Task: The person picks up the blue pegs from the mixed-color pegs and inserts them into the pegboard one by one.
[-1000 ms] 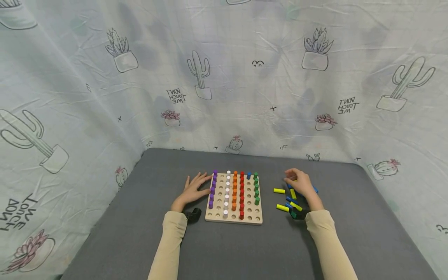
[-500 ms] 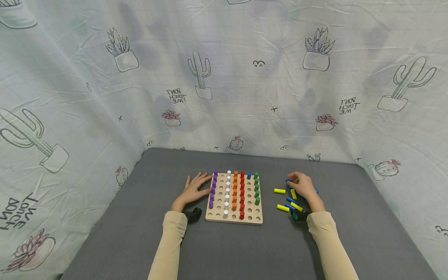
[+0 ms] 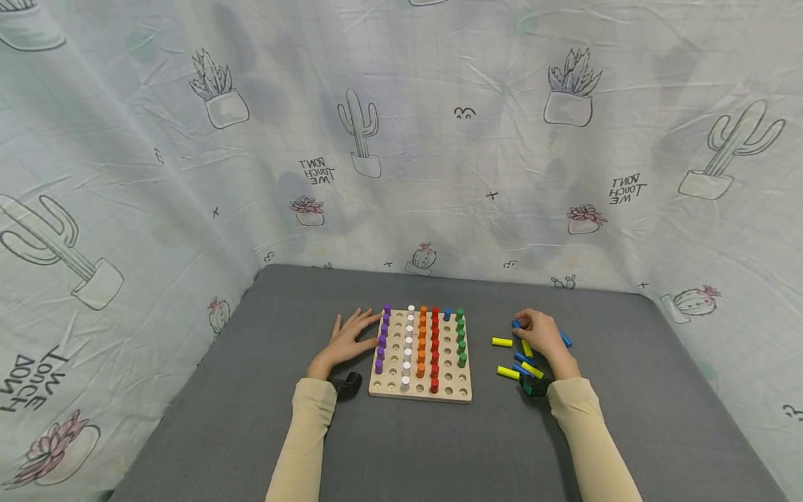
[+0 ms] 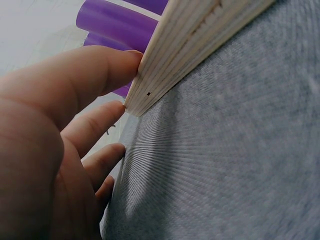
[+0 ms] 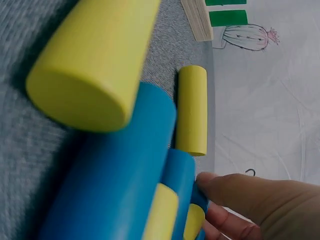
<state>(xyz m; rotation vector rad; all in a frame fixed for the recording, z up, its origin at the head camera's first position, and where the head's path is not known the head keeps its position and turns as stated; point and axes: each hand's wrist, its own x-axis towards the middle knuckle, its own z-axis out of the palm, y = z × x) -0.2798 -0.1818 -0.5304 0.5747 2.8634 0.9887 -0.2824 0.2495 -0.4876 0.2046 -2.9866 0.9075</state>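
Note:
A wooden pegboard (image 3: 392, 394) lies flat on the table, holding rows of purple, white, orange, red and green pegs and a single blue one at the back. My left hand (image 3: 341, 343) rests at its left side with fingers spread; in the left wrist view, the thumb (image 4: 112, 67) and index fingertip touch the board's edge (image 4: 170, 55) beside the purple pegs (image 4: 117, 22). Right of the board, my right hand (image 3: 544, 336) pinches a blue peg (image 3: 516, 324) at the back of the loose pile. The fingers behind that peg are partly hidden in the right wrist view.
Loose yellow pegs (image 3: 502, 342) and blue pegs (image 3: 523, 359) lie close together right of the board, some touching. Another blue peg (image 3: 566, 339) lies beyond the right hand. A patterned curtain (image 3: 401, 174) stands behind the grey table (image 3: 408, 446).
My right hand has lowered over the back of the loose pile, and its thumb and fingers have drawn together on a blue peg. The left hand has stayed put.

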